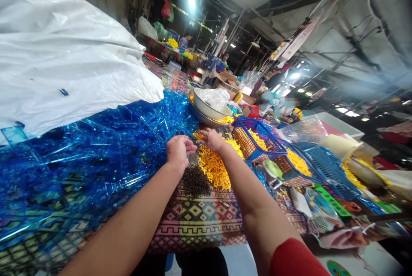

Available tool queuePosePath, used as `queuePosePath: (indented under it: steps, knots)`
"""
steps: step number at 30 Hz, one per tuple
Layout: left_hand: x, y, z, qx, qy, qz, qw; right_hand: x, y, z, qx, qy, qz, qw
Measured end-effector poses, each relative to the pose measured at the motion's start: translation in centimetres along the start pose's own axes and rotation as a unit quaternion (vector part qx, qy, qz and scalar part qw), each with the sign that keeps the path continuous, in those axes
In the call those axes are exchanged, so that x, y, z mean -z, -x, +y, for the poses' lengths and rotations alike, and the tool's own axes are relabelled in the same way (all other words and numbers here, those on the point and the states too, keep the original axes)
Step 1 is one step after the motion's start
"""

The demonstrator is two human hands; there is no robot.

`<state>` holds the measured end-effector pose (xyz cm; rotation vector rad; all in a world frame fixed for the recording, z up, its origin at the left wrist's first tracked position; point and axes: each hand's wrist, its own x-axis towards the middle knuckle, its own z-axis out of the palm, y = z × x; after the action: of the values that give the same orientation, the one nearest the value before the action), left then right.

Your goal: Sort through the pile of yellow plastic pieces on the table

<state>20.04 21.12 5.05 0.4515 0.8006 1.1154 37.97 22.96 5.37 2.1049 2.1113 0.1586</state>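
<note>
My left hand (pixel 179 151) is over the right edge of a heap of clear blue plastic pieces (pixel 128 138). Its fingers are curled together, and whatever they may hold is too small to make out. Close to its right, my right hand (pixel 210 139) hovers above a pile of small yellow-orange plastic pieces (pixel 215 168), its fingers bent and slightly apart. Nothing clear shows in it. Below the left hand lies a small mound of dark, tiny parts (pixel 195 181). A patterned cloth (pixel 196 220) lies under the piles.
A large white sack (pixel 71 53) leans over the blue heap. Beyond my hands stand stacked bowls (pixel 206 106) with yellow pieces and a clear bag. Blue baskets (pixel 254 138) of yellow pieces sit at the right, near a pale green item (pixel 273 168). People work farther back.
</note>
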Motion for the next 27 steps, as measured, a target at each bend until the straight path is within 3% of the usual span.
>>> queuePosePath:
  steps: [6, 14, 20, 24, 27]
  knots:
    - [0.0, 0.0, 0.0, 0.009, -0.003, 0.006, 1.000, -1.6, -3.4, 1.3, 0.093, -0.062, -0.086, 0.990]
    - [-0.1, 0.1, -0.4, 0.013, -0.006, -0.006, 1.000, -3.0, -4.4, 2.1, 0.172, -0.084, -0.069, 0.979]
    - [0.0, -0.1, -0.6, 0.004, -0.022, 0.007, 1.000, -2.1, -3.6, 1.4, 0.115, 0.036, -0.096, 0.988]
    - [-0.1, -0.1, -0.6, 0.006, -0.038, 0.015, 0.999, -0.3, -2.1, 1.4, 0.085, 0.136, -0.101, 0.982]
    - [-0.2, -0.1, -0.4, 0.010, -0.043, 0.021, 0.999, 1.2, -0.4, 2.0, 0.068, 0.149, -0.100, 0.981]
